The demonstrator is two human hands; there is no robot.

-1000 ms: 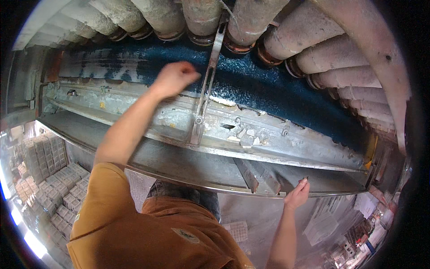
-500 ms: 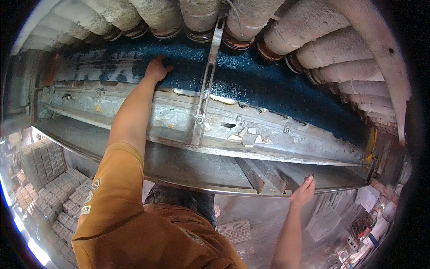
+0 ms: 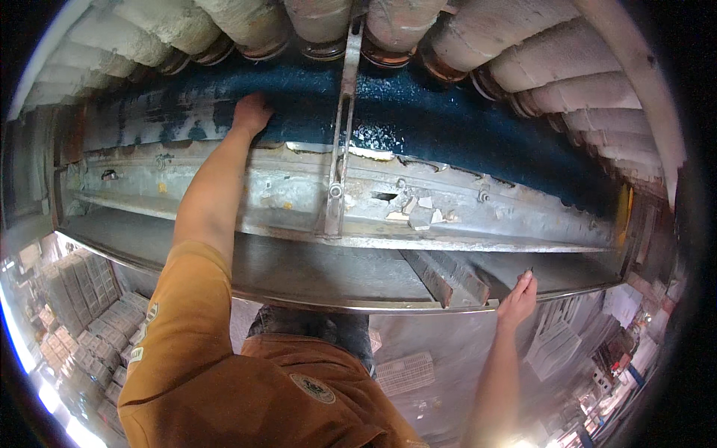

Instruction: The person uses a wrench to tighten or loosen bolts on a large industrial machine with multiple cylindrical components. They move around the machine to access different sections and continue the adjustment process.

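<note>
My left hand [image 3: 252,114] is stretched far out against a wet, dark blue surface [image 3: 302,123], near its patchy whitish left part. It looks closed in a fist, its fingertips hidden, so whatever may be in it cannot be made out. At the lower right my right hand [image 3: 517,300] is closed, with the tip of a small dark thing [image 3: 530,271] poking out past the thumb; its kind is not clear. That hand is by the front rim of a grey metal trough [image 3: 336,272]. A slotted metal bar [image 3: 346,112] crosses the blue surface right of my left hand.
Thick, crusted grey cylinders [image 3: 515,56] line up above the blue surface. Broken pale chips [image 3: 420,216] lie on the metal ledge [image 3: 284,187] below it. Two metal strips [image 3: 447,280] cross the trough. Stacked crates [image 3: 78,280] stand at lower left; a pale crate [image 3: 405,373] is below.
My left hand has shifted slightly left along the blue surface, and its spread fingers have curled in. My right hand has moved a little up and right, still closed on the small dark thing.
</note>
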